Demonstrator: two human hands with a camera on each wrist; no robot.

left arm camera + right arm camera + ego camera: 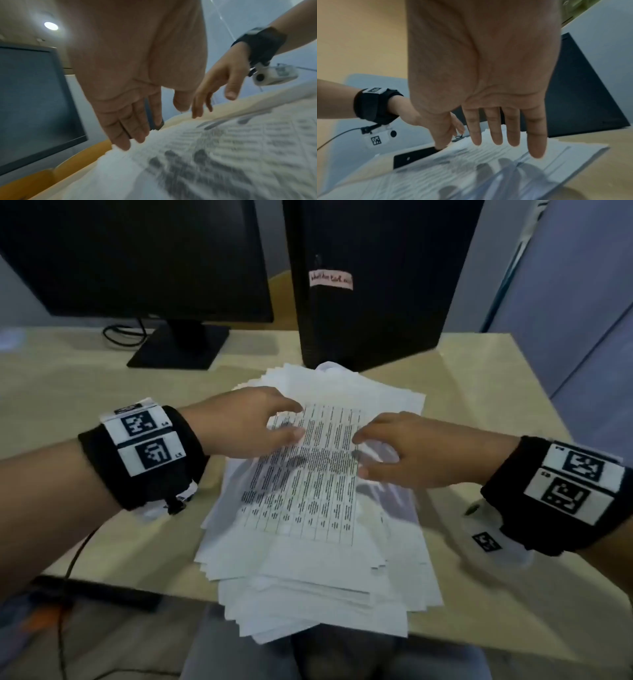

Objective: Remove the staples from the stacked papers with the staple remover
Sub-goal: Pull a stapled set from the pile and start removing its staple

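Sitting at a pale wooden desk (85, 412), I look down at it from my head camera. A black monitor (130, 258) fills the 11 o'clock area, its stand (178, 347) on the desk with a cable (120, 332) curled beside it. A black computer tower (370, 285) stands upright at 12 o'clock, with a small pink label (330, 280) stuck on its front.

In the centre lies the stack of papers (308, 542), loosely fanned, its far edge close to the foot of the tower and its near edge hanging over the desk edge at 6 o'clock. The top sheet (308, 474) carries a printed table of text.

My left hand (246, 422) comes in from 9 o'clock and hovers over the far left part of the top sheet. Its fingers (125, 129) are straight and loosely together, holding nothing. My right hand (411, 453) comes in from 3 o'clock, over the right edge of the same sheet. Its fingers (511, 128) are spread straight, also empty, casting shadows on the paper below. Whether either hand touches the sheet is unclear through the blur.

Both wrists wear black bands (144, 457) with black-and-white square markers.
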